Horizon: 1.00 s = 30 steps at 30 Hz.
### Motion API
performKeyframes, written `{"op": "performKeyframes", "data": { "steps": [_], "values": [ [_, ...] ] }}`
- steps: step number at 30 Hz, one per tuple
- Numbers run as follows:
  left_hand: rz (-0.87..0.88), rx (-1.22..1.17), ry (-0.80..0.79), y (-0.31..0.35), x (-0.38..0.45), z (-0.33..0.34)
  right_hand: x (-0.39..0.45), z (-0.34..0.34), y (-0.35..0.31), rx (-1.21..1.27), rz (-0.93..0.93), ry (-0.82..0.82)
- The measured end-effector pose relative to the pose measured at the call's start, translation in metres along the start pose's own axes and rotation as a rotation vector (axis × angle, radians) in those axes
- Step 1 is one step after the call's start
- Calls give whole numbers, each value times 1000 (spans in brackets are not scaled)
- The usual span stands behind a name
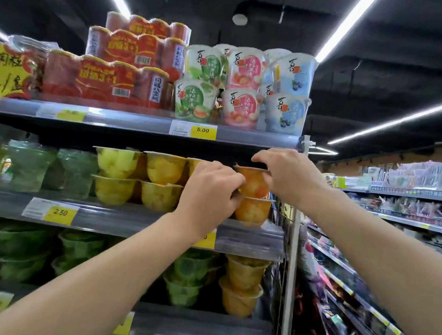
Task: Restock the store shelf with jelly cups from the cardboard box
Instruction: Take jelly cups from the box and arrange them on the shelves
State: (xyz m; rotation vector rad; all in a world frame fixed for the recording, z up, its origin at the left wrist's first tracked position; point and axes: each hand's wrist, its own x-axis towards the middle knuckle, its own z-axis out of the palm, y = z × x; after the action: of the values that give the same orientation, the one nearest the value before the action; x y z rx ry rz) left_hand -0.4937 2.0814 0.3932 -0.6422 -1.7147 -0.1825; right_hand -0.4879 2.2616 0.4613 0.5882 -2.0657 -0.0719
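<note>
Held the orange jelly cup (253, 182) between both hands, left hand (209, 190) gripping its near-left side, right hand (284, 173) pinching its rim; sat upright atop another cup (253, 211) at the shelf (128, 219) right end

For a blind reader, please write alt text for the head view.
Both hands, left hand and right hand, hold an orange jelly cup on top of another orange cup at the right end of a store shelf. Yellow cups stand beside them.

Shop (price tags (204, 130), stocked shelves (138, 121)).
</note>
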Motion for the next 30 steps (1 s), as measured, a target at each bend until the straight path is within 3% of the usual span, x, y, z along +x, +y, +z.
{"op": "performKeyframes", "data": {
  "steps": [4,12,17,24,30],
  "values": [
    [44,38,11,1,-1,12,11,4,6,-117,-12,-128],
    [35,-60,-69,7,-4,27,11,-4,11,39,-59,-99],
    [27,-51,-74,8,-2,31,10,-16,20,-69,-36,-266],
    [-30,-65,-71,10,2,32,5,-2,27,52,-49,-101],
    [-19,-89,-88,9,3,33,3,-1,33,62,-64,-173]
  ]
}}
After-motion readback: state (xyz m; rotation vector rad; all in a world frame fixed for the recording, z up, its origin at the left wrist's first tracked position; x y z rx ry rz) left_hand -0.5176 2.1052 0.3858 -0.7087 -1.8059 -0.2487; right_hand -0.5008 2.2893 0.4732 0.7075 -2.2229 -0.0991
